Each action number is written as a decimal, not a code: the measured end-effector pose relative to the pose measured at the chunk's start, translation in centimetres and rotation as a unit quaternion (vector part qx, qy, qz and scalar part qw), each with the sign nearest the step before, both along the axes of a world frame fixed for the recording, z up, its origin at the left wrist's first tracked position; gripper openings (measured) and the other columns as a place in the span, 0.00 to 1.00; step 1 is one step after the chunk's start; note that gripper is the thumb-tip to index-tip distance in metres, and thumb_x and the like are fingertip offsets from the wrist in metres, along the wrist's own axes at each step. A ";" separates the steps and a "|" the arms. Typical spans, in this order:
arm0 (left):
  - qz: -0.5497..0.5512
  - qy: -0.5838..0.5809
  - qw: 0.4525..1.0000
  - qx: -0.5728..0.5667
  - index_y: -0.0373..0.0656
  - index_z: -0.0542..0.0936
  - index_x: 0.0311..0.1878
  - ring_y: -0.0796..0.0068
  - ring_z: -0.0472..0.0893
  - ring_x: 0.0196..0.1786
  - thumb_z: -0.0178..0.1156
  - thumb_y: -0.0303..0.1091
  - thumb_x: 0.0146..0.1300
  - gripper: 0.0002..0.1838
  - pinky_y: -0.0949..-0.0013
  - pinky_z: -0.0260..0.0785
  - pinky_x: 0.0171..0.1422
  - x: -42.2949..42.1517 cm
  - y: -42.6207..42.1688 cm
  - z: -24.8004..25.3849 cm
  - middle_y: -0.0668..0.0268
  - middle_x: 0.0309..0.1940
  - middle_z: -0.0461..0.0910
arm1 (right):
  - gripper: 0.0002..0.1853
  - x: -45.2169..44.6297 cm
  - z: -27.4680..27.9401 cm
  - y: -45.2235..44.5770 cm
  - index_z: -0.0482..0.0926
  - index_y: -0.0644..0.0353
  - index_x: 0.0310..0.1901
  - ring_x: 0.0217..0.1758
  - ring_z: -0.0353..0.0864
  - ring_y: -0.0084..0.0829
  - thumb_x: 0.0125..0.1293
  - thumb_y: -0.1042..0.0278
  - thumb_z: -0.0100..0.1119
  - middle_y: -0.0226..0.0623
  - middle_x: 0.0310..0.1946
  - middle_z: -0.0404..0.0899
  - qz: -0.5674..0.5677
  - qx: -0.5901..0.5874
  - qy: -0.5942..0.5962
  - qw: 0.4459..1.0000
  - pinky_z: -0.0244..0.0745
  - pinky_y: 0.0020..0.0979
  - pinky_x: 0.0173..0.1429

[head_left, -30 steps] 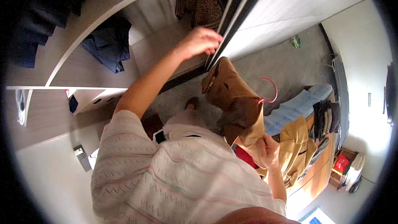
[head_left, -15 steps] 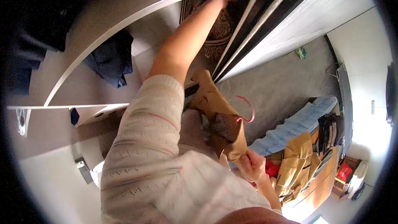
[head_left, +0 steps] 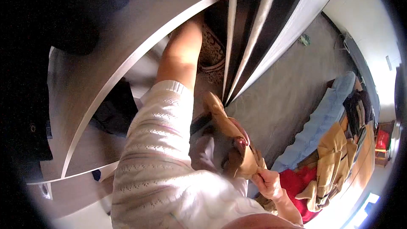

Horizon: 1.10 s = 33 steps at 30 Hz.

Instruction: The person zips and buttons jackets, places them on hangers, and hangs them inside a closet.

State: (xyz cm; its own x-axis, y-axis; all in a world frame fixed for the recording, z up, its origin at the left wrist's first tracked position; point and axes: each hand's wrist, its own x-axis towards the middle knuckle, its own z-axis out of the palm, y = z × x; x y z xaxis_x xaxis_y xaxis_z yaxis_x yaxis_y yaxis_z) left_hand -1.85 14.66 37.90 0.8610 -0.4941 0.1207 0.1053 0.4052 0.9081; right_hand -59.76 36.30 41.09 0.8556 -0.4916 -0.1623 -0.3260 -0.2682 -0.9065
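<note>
Between the open wardrobe [head_left: 148, 17] and the wooden tabletop [head_left: 365, 154], holding the brown garment [head_left: 248, 163] off the floor [head_left: 292, 85] in the right hand [head_left: 271, 185]. Fingers [head_left: 262, 176] of that hand folded shut on the near edge of the cloth, with no visible gap. Reaching with the left forearm [head_left: 182, 51] into a dark compartment, close beside a patterned brown item [head_left: 210, 51]. Left hand lost in shadow there; impossible to tell how far open, or whether gripping anything.

Curving out of the brown garment, a pink hanger hook [head_left: 244, 135]. From the right hand, cloth stretching up towards the near end of the sliding door [head_left: 292, 21]; no telling from this angle whether touching it.

Out on the tabletop side, lying close together: a long light-blue garment [head_left: 313, 123], tan garments [head_left: 335, 146], dark garments [head_left: 360, 106] and, just beside the right wrist, red cloth [head_left: 296, 182]. Within the wardrobe, a dark folded garment [head_left: 116, 110] on a shelf.

By judgement, only partway along: several pieces laid out, others inside the compartments, and the brown garment in hand, neither set down nor hung up.
</note>
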 end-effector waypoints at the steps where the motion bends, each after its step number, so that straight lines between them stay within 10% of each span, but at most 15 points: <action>1: 0.002 -0.001 1.000 0.001 0.37 0.68 0.56 0.66 0.68 0.56 0.50 0.35 0.63 0.20 0.66 0.61 0.60 0.1 0.1 -0.2 0.58 0.55 0.70 | 0.06 0.1 0.3 0.2 0.76 0.66 0.38 0.21 0.69 0.22 0.61 0.75 0.52 0.37 0.19 0.72 0.000 0.002 0.005 1.000 0.66 0.23 0.27; 20: 0.091 -0.083 0.991 0.049 0.36 0.69 0.56 0.66 0.69 0.56 0.49 0.32 0.63 0.19 0.65 0.61 0.59 7.4 7.7 -3.1 0.57 0.54 0.71 | 0.08 -0.5 2.5 0.3 0.76 0.67 0.40 0.24 0.72 0.22 0.63 0.74 0.49 0.36 0.22 0.75 0.044 0.029 0.027 0.998 0.68 0.23 0.30; 21: 0.106 -0.115 0.980 0.121 0.36 0.69 0.55 0.66 0.69 0.55 0.50 0.31 0.62 0.19 0.66 0.62 0.58 9.3 8.4 -3.8 0.58 0.53 0.72 | 0.02 0.2 2.9 0.6 0.73 0.63 0.31 0.22 0.72 0.48 0.57 0.75 0.53 0.48 0.20 0.70 0.009 0.035 0.009 0.999 0.67 0.35 0.24; 22: 0.120 -0.146 0.963 0.193 0.36 0.69 0.55 0.67 0.69 0.55 0.51 0.31 0.61 0.19 0.66 0.62 0.57 11.1 9.1 -4.5 0.58 0.52 0.72 | 0.02 0.5 2.9 0.7 0.73 0.64 0.31 0.21 0.72 0.48 0.57 0.75 0.54 0.47 0.20 0.70 0.011 0.028 0.010 0.999 0.67 0.35 0.24; 24: 0.196 -0.456 0.702 0.511 0.36 0.70 0.53 0.68 0.71 0.52 0.55 0.30 0.59 0.19 0.68 0.65 0.53 11.5 10.6 -3.4 0.60 0.50 0.74 | 0.03 0.8 3.0 0.9 0.72 0.64 0.31 0.21 0.72 0.47 0.57 0.75 0.54 0.47 0.19 0.70 0.014 0.016 0.011 1.000 0.67 0.35 0.24; 25: 0.195 -0.274 0.895 0.293 0.35 0.71 0.50 0.71 0.73 0.46 0.58 0.27 0.56 0.18 0.71 0.66 0.48 10.5 10.7 -4.3 0.62 0.44 0.75 | 0.03 0.9 3.2 0.8 0.72 0.64 0.30 0.21 0.72 0.47 0.57 0.74 0.54 0.47 0.19 0.70 0.017 0.037 0.026 0.999 0.67 0.35 0.24; 26: 0.150 -0.210 0.930 0.260 0.36 0.73 0.47 0.72 0.74 0.42 0.59 0.27 0.56 0.15 0.70 0.66 0.46 9.1 11.7 -2.9 0.63 0.41 0.76 | 0.03 1.0 3.6 0.7 0.72 0.64 0.30 0.21 0.72 0.47 0.57 0.74 0.54 0.47 0.19 0.70 0.019 0.058 0.040 0.997 0.67 0.35 0.24; 33: 0.069 -0.182 0.976 0.103 0.40 0.78 0.34 0.75 0.73 0.33 0.59 0.28 0.57 0.03 0.71 0.65 0.39 9.2 15.5 -2.3 0.68 0.31 0.77 | 0.03 0.8 6.1 1.3 0.72 0.64 0.30 0.18 0.70 0.41 0.58 0.74 0.53 0.45 0.19 0.70 -0.006 0.092 0.064 0.994 0.66 0.32 0.24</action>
State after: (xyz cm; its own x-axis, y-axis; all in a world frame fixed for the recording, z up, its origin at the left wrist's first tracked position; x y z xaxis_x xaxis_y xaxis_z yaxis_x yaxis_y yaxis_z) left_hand 7.31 30.13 35.57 0.8398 -0.4229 0.3404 -0.2810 0.1978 0.9391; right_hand -58.98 37.61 47.14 0.8163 -0.4540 -0.3572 -0.4438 -0.0971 -0.8909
